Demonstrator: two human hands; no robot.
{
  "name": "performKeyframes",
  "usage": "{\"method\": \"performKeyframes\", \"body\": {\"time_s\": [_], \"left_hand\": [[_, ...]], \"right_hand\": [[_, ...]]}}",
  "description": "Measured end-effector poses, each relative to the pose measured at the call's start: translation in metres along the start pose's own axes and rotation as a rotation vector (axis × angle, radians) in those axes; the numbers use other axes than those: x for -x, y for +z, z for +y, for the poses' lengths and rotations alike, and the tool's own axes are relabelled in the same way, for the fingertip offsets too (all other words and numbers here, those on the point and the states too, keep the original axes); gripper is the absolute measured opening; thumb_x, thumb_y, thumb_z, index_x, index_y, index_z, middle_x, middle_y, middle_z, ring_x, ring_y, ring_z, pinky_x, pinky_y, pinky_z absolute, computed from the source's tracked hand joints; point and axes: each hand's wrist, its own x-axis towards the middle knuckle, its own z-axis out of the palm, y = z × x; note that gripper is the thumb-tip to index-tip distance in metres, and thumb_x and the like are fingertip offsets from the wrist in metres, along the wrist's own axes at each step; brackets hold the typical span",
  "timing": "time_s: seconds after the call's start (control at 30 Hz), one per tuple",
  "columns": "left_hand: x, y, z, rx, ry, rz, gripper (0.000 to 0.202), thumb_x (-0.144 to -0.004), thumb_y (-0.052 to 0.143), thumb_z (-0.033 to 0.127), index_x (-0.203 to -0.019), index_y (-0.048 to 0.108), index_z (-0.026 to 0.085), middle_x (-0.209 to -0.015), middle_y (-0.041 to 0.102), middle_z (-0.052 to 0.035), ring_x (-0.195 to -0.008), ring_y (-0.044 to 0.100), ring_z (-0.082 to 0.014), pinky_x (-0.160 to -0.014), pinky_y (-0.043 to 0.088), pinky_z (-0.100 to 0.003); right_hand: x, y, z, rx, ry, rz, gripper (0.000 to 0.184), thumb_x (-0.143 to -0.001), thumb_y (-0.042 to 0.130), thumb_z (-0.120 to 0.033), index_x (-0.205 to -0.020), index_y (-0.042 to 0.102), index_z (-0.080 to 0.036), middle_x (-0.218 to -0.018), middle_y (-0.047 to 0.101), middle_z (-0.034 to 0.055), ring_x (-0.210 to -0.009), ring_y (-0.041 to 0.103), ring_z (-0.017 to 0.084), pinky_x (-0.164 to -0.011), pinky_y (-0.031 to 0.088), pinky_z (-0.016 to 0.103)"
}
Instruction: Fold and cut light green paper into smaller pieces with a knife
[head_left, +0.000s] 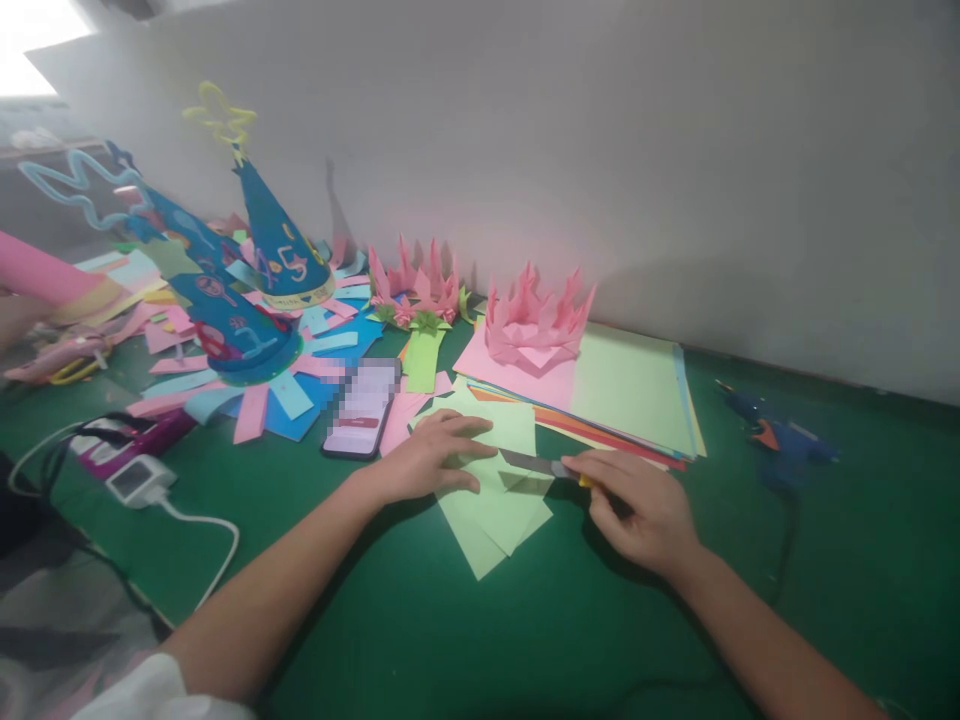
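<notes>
Several light green paper sheets (480,520) lie overlapped on the green table in front of me. My left hand (439,455) rests on them from the left, fingers apart and stretched toward the right. In my right hand (637,505) is a utility knife (536,463), its yellow handle mostly hidden by my fingers. The long blade points left over the green paper, its tip close to my left fingers. Whether the blade touches the paper I cannot tell.
A phone (364,410) lies left of the paper. Behind are pink paper crowns (536,325) and a stack of coloured sheets (637,385). A blue glue gun (787,435) lies right. Left stand blue cone hats (281,235), a purple power strip (139,440) and a person's hand (19,320).
</notes>
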Motion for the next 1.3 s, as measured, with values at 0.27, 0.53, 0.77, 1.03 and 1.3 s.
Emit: {"method": "performKeyframes", "body": {"time_s": [0.27, 0.53, 0.77, 1.03, 1.3], "left_hand": [[-0.006, 0.008, -0.007, 0.003, 0.062, 0.097, 0.029, -0.078, 0.069, 0.037, -0.104, 0.07, 0.025, -0.128, 0.059, -0.0055, -0.107, 0.057, -0.0204, -0.093, 0.037, -0.035], [-0.008, 0.014, -0.009, 0.031, 0.024, 0.149, 0.02, -0.084, 0.063, 0.036, -0.099, 0.072, 0.028, -0.124, 0.062, -0.0022, -0.104, 0.057, -0.0187, -0.092, 0.039, -0.035], [-0.009, 0.012, -0.005, 0.08, -0.018, 0.161, 0.017, -0.089, 0.057, 0.028, -0.093, 0.072, 0.023, -0.119, 0.065, -0.0028, -0.099, 0.06, -0.0174, -0.09, 0.039, -0.035], [-0.009, 0.014, -0.003, 0.053, 0.0, 0.369, 0.025, -0.094, 0.048, 0.032, -0.094, 0.07, 0.02, -0.106, 0.07, -0.0055, -0.094, 0.064, -0.0179, -0.084, 0.044, -0.036], [-0.008, 0.011, 0.002, -0.004, 0.042, 0.391, 0.024, -0.094, 0.047, 0.028, -0.093, 0.069, 0.019, -0.105, 0.07, -0.006, -0.093, 0.065, -0.0189, -0.084, 0.047, -0.037]], "right_hand": [[0.002, 0.002, -0.001, -0.07, -0.143, -0.13, 0.036, -0.078, 0.046, -0.007, -0.108, 0.061, -0.021, -0.095, 0.069, 0.0064, -0.082, 0.064, 0.018, -0.069, 0.052, 0.031], [0.004, 0.001, 0.0, -0.066, -0.227, -0.219, 0.038, -0.078, 0.044, -0.01, -0.111, 0.06, -0.02, -0.096, 0.068, 0.007, -0.083, 0.062, 0.017, -0.07, 0.05, 0.031], [0.005, 0.002, 0.002, -0.008, -0.238, -0.257, 0.036, -0.08, 0.043, -0.011, -0.111, 0.06, -0.018, -0.097, 0.068, 0.0087, -0.085, 0.062, 0.019, -0.071, 0.05, 0.033], [0.005, 0.002, 0.004, 0.074, -0.18, -0.183, 0.034, -0.08, 0.044, -0.012, -0.107, 0.064, -0.018, -0.095, 0.069, 0.0088, -0.082, 0.062, 0.019, -0.07, 0.051, 0.032], [0.006, -0.002, 0.011, 0.121, -0.172, -0.15, 0.032, -0.08, 0.048, -0.013, -0.107, 0.063, -0.018, -0.095, 0.069, 0.008, -0.083, 0.063, 0.02, -0.07, 0.051, 0.033]]}}
